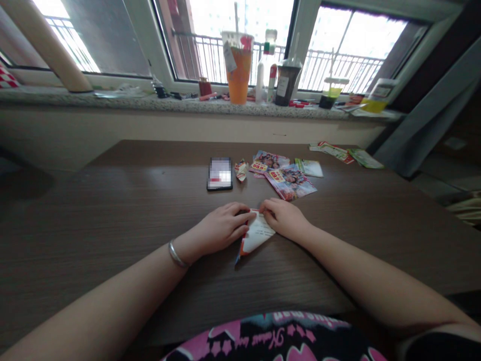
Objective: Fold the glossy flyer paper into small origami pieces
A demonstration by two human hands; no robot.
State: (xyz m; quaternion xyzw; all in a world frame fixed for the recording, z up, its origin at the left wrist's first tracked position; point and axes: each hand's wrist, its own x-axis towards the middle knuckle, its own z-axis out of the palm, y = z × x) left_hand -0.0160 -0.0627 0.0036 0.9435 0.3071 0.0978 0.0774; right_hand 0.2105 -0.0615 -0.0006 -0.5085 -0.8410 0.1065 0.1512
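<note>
A folded piece of printed paper (257,231), white with red and orange edges, lies on the table between my hands, its narrow tip pointing toward me. My left hand (227,224) holds its upper left edge, thumb and fingers bent against the paper. At the upper right corner, my right hand (284,218) pinches the same sheet with curled fingers. Just beyond the hands are a phone (220,174) with a blurred screen, a small folded paper piece (241,171) and colourful flyers (291,182).
More leaflets (334,152) lie at the table's far right. On the stone windowsill (150,104) stand a tall cup of orange drink (238,70), a dark cup (287,82), clear bottles and several small items. The brown table (112,200) extends to both sides.
</note>
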